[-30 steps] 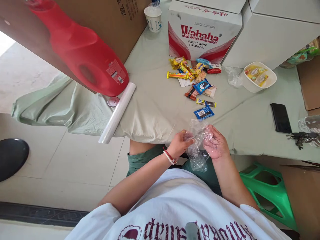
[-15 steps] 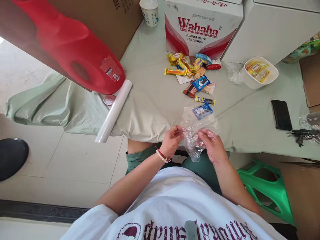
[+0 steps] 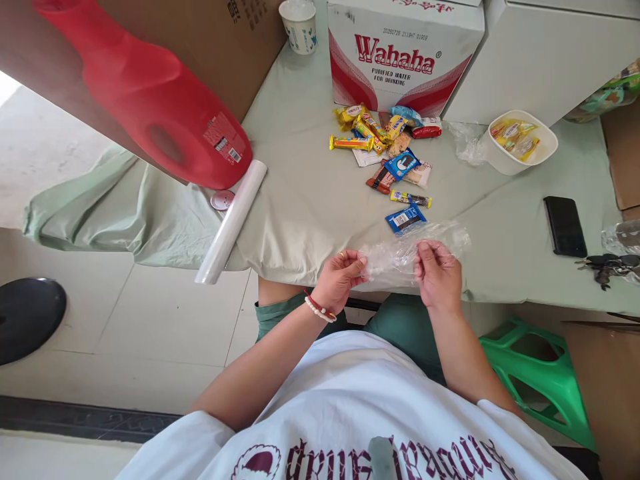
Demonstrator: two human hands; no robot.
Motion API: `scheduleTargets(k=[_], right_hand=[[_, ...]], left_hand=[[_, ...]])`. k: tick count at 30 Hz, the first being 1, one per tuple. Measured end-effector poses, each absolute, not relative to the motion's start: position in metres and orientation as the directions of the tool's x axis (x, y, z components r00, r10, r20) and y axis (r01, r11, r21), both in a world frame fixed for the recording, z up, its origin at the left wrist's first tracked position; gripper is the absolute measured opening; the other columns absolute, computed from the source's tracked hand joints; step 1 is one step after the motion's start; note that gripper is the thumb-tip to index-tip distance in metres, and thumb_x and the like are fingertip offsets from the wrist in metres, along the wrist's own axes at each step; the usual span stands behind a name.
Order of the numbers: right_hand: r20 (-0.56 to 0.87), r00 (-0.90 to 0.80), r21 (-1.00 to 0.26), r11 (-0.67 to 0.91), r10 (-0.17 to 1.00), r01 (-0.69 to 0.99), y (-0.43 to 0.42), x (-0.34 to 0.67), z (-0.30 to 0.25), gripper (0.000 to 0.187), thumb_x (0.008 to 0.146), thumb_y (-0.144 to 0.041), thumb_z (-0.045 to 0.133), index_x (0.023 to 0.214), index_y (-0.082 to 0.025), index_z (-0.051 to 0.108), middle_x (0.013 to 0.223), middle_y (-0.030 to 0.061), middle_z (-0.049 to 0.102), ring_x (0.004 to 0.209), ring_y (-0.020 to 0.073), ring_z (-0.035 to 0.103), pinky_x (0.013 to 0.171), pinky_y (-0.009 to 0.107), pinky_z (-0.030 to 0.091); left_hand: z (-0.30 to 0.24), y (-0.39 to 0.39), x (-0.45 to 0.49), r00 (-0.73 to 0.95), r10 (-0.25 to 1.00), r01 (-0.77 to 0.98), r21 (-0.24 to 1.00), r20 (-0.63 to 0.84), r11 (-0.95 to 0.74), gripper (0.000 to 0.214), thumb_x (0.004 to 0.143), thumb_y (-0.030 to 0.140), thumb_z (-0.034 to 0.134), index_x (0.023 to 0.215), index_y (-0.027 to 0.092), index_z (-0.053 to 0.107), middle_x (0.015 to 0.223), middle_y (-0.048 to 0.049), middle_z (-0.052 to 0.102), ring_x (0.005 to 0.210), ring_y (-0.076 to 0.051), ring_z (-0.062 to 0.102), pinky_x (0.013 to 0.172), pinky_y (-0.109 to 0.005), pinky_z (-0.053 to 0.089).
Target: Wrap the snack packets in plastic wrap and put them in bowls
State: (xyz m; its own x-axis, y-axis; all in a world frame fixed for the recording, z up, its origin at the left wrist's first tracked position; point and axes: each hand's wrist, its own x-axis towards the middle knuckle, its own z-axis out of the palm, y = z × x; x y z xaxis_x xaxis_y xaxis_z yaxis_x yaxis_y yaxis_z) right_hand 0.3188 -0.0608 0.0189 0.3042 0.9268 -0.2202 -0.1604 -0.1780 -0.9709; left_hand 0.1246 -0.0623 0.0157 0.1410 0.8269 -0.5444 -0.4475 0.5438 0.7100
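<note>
A crumpled clear plastic bag [image 3: 390, 263] stretches between my hands at the table's front edge. My left hand [image 3: 343, 277] pinches its left end, thumb against fingers. Farther along the film, my right hand [image 3: 439, 273] is closed on it, and some of the plastic spreads out beyond that hand. Just past the bag lies a blue snack packet [image 3: 405, 218]. Behind it are a small yellow-and-black wrapped bar [image 3: 411, 199] and another blue packet [image 3: 401, 164], near a pile of wrapped snacks [image 3: 370, 130].
A roll of clear plastic film [image 3: 233, 220] lies by a red jug [image 3: 170, 120] on the left. A Wahaba-style water carton [image 3: 405, 60] and paper cup [image 3: 300, 30] stand behind. To the right are a white tub [image 3: 543, 153], phone [image 3: 565, 227] and keys [image 3: 603, 267]; below, a green stool [image 3: 545, 380].
My right hand has moved right and slightly up, away from my left. The plastic bag, which hung down and partly covered the near blue packet, now stretches sideways and leaves that packet uncovered.
</note>
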Motion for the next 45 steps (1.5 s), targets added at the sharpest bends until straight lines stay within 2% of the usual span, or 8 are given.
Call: scheduleTargets(k=[4,11,21,24,31,36,41,45], right_hand=[[-0.272,0.38,-0.958,-0.21,0.884,-0.196,-0.052,0.337,0.01,0.047,0.073,-0.061,0.085,0.087,-0.021,0.064,0.062,-0.007,0.054,0.044,0.0061,0.044,0.036,0.019,0.028],[-0.188,0.318,-0.981,-0.194,0.929,-0.013,-0.055,0.324,0.001,0.043,0.083,-0.064,0.075,0.089,-0.023,0.066,0.062,-0.0055,0.056,0.044,0.0089,0.044,0.037,0.023,0.031],[-0.058,0.25,-0.975,-0.109,0.967,0.194,-0.056,0.323,0.0,0.041,0.093,-0.064,0.066,0.095,-0.024,0.069,0.063,-0.0043,0.059,0.047,0.0117,0.05,0.048,0.027,0.04],[-0.078,0.253,-0.971,-0.132,0.964,0.202,-0.056,0.331,-0.005,0.042,0.092,-0.066,0.066,0.093,-0.024,0.069,0.063,-0.0045,0.058,0.046,0.0116,0.049,0.048,0.026,0.039],[-0.133,0.301,-0.968,-0.189,0.944,0.165,-0.047,0.349,-0.017,0.044,0.088,-0.066,0.07,0.088,-0.022,0.068,0.058,-0.0051,0.055,0.043,0.0111,0.044,0.042,0.026,0.033],[-0.216,0.236,-0.942,-0.266,0.947,0.205,-0.029,0.354,-0.021,0.039,0.084,-0.06,0.072,0.084,-0.021,0.066,0.057,-0.0041,0.056,0.044,0.0113,0.043,0.043,0.026,0.033],[-0.223,0.133,-0.879,-0.259,0.966,0.4,-0.011,0.351,-0.02,0.034,0.088,-0.054,0.064,0.086,-0.02,0.066,0.059,-0.0031,0.058,0.049,0.013,0.049,0.049,0.026,0.04],[-0.159,0.041,-0.831,-0.156,0.986,0.533,0.001,0.343,-0.017,0.032,0.091,-0.051,0.059,0.082,-0.021,0.065,0.058,-0.0022,0.058,0.05,0.0141,0.051,0.055,0.027,0.041]], left_hand=[[0.006,-0.067,0.114,0.122,0.862,-0.436,0.754,-0.491,0.491,0.042,0.064,0.037,0.093,0.087,0.019,0.063,0.081,0.0024,0.063,0.074,-0.011,0.061,0.076,-0.028,0.053],[0.02,-0.072,0.111,-0.251,0.962,0.048,0.991,-0.11,0.126,0.011,0.079,0.023,0.073,0.084,0.022,0.064,0.089,-0.002,0.062,0.078,-0.015,0.054,0.072,-0.028,0.044],[0.004,-0.05,0.139,0.306,0.949,0.523,0.846,-0.073,-0.103,0.028,0.074,0.042,0.087,0.091,0.024,0.073,0.094,-0.007,0.063,0.081,-0.023,0.059,0.07,-0.031,0.041],[-0.007,-0.052,0.135,0.254,0.965,0.471,0.879,-0.06,-0.069,0.012,0.087,0.034,0.073,0.082,0.024,0.072,0.086,-0.0063,0.065,0.08,-0.021,0.06,0.072,-0.031,0.041],[-0.009,-0.033,0.091,0.0,0.945,-0.038,0.944,-0.328,0.328,0.039,0.085,0.061,0.07,0.083,0.022,0.064,0.063,0.0007,0.061,0.053,-0.013,0.046,0.054,-0.026,0.033],[-0.011,-0.015,0.041,-0.26,0.932,0.455,0.82,-0.251,0.348,0.024,0.089,0.042,0.066,0.076,0.022,0.061,0.058,0.0011,0.055,0.056,-0.016,0.049,0.06,-0.029,0.037],[0.005,-0.026,0.03,-0.103,0.947,0.893,0.447,0.304,-0.047,0.023,0.086,0.017,0.061,0.107,0.018,0.071,0.115,-0.017,0.07,0.109,-0.033,0.065,0.095,-0.048,0.048],[0.015,-0.025,0.055,0.554,0.745,0.71,0.255,0.373,-0.656,0.035,0.099,0.018,0.049,0.127,0.026,0.069,0.128,-0.0101,0.073,0.133,-0.027,0.06,0.113,-0.047,0.042]])
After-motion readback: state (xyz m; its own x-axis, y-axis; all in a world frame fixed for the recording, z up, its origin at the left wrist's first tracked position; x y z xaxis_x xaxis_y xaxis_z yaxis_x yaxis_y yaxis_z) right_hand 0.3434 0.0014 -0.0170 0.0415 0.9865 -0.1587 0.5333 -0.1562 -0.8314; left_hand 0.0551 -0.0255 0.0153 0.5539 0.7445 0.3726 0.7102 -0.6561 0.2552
